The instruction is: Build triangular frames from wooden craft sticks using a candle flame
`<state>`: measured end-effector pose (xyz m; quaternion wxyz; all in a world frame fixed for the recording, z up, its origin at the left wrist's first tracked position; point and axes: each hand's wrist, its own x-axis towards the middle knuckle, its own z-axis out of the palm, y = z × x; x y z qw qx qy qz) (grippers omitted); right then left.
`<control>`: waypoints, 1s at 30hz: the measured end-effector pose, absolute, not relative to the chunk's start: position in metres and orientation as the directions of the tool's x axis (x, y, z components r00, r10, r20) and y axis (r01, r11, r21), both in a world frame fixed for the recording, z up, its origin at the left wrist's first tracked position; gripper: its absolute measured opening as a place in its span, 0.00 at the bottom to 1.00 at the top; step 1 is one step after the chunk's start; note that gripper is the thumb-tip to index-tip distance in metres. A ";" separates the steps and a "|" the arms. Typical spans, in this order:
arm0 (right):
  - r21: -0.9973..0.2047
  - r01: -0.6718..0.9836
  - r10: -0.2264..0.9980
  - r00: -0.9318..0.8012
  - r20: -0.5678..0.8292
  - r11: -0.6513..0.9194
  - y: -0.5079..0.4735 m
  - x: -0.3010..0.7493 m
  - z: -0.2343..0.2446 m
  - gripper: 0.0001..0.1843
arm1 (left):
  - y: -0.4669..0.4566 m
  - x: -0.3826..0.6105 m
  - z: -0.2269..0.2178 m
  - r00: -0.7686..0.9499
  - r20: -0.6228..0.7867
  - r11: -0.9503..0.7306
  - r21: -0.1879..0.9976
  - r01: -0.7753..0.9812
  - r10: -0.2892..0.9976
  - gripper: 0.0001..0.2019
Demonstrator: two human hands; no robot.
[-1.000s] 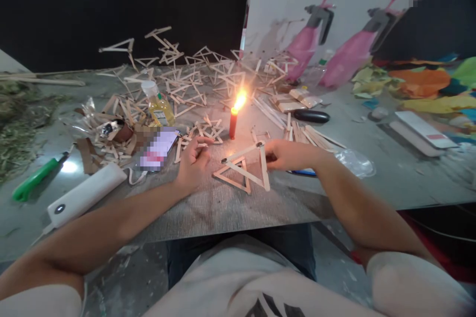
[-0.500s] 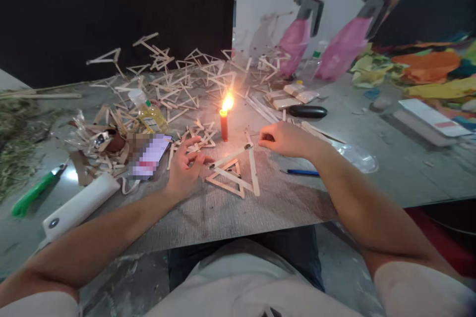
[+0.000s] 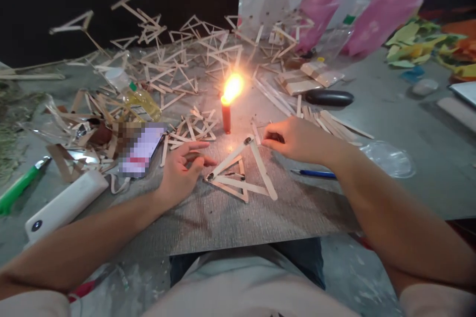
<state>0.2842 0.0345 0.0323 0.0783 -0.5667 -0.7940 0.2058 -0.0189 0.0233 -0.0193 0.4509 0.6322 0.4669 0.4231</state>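
Note:
A triangle of flat wooden sticks lies on the grey tabletop, dark blobs at two of its corners, overlapping a smaller stick triangle. Just left of it is my left hand, fingers spread and the thumb close to the left corner. My right hand hovers on the right with its fingers curled together; whatever the fingertips pinch is hidden or too small. A short pale strip lies beside those fingertips. Behind the triangle stands a lit red candle with a tall flame.
Stick frames are heaped at the back. Left lie a phone, a white power bank, a green-handled tool and a bottle of yellow liquid. Right are loose sticks, a blue pencil and a black case.
The view has tilted downward and come closer. Both hands keep nearly the same poses around the triangle. The triangle's lower right corner looks spread wider, its two sticks now apart there.

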 end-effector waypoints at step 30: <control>-0.961 0.245 0.774 -0.630 -0.057 0.129 0.021 0.258 0.021 0.08 | 0.024 -0.028 -0.024 0.621 0.379 -0.551 0.828 0.104 0.686 0.13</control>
